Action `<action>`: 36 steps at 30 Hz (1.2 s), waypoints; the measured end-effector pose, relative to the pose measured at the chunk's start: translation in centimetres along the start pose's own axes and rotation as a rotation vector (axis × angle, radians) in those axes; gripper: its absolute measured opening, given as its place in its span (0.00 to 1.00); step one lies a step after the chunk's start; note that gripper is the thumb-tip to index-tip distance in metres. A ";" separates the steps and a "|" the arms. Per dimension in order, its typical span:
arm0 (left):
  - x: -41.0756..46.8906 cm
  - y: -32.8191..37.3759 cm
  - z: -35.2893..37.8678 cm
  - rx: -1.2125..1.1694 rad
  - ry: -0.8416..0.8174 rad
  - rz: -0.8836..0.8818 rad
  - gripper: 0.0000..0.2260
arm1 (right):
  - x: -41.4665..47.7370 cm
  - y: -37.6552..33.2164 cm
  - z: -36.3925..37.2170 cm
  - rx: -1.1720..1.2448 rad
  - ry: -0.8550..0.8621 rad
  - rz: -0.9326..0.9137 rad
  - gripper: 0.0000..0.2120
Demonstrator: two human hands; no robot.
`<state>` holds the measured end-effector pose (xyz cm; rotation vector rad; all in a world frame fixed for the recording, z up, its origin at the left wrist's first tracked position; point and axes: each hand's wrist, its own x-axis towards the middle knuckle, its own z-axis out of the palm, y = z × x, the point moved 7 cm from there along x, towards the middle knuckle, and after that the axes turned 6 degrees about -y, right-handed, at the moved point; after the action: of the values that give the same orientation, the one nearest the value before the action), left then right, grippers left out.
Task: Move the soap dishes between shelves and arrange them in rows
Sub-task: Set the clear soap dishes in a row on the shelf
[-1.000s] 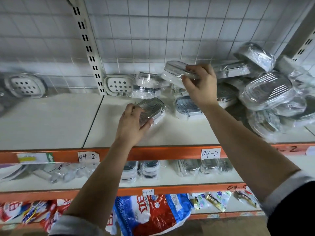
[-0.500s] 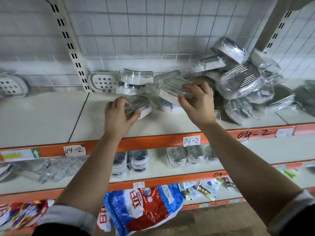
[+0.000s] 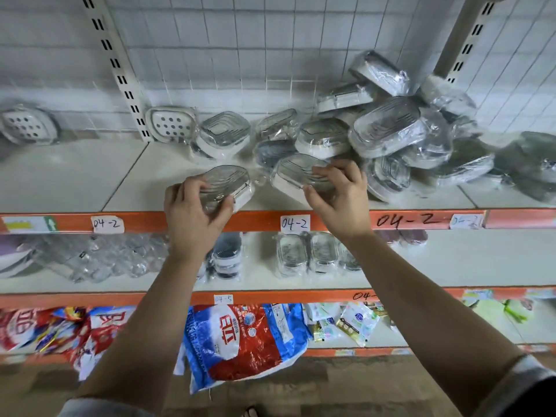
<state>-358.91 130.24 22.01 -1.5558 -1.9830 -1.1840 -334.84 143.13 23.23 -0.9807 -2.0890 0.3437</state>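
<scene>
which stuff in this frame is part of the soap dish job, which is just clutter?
In the job:
- left hand gripping a wrapped soap dish
- right hand gripping a second dish
- piled dishes on the upper shelf
- row of dishes on the shelf below

Lying about:
- red and blue bag
- small sachets
- clear wrapped goods
- 04-2 label

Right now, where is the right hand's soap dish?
Head view, centre-right: the right hand holds the soap dish over the upper shelf, beside the left hand, in front of the pile.
</scene>
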 end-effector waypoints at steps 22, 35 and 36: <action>-18.9 18.3 5.6 0.055 -0.184 -0.200 0.23 | -18.7 17.2 -8.9 0.065 -0.201 0.112 0.21; -21.4 13.5 19.3 -0.011 -0.219 -0.212 0.20 | -17.2 29.8 0.2 0.109 -0.065 0.430 0.19; -21.1 12.7 20.4 -0.017 -0.218 -0.219 0.21 | -16.9 30.8 1.2 0.136 -0.045 0.485 0.19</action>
<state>-335.85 133.62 0.04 -1.5662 -2.3407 -1.1549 -312.83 151.14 -3.00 -1.4010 -1.8181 0.7474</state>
